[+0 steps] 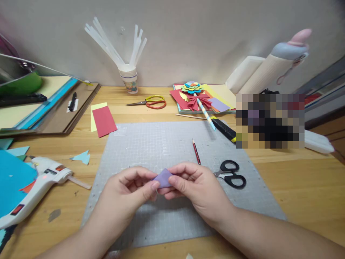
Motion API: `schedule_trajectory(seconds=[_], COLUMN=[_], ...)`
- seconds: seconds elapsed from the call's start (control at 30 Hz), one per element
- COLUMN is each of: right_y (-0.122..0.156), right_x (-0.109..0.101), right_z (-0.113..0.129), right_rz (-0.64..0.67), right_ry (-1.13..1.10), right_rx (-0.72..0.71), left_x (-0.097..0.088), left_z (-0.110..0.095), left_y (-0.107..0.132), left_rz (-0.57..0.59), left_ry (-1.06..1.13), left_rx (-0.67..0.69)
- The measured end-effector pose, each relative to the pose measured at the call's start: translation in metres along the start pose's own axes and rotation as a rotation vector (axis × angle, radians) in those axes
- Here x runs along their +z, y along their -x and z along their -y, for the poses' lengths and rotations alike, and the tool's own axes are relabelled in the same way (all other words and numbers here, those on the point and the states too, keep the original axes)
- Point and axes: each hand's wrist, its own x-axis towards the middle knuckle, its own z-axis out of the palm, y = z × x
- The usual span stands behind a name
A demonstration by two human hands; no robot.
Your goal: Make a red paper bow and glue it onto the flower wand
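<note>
A small folded piece of purple paper [163,178] is pinched between both hands above the grey cutting mat [134,144]. My left hand [129,190] grips its left corner with thumb and fingers. On the other side, my right hand [192,185] has its thumb pressed on the paper's right edge. Beyond the hands lies a dark red pencil [196,151]. Black-handled scissors [232,175] rest just right of my right hand, their blades partly hidden by it.
At left lies a white glue gun [44,180] beside blue paper [13,180]. Red paper [104,120], yellow-and-red scissors [151,102] and a cup [128,81] of glue sticks stand farther back. A paper flower [192,87] on a striped stem and a black-and-yellow cutter [223,129] are at back right.
</note>
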Motion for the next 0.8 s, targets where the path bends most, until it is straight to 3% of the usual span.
schedule_trajectory(seconds=[0.3, 0.8], right_y=[-0.0006, 0.0001], right_x=[0.0010, -0.0001], right_z=[-0.0016, -0.0001], right_rz=[0.012, -0.030], right_ry=[-0.013, 0.005], right_rx=[-0.008, 0.030], left_x=[-0.0027, 0.0029], left_z=[0.0022, -0.0021], left_y=[-0.0014, 0.0014], left_rz=[0.064, -0.006], left_ry=[0.162, 0.053], left_rx=[-0.138, -0.187])
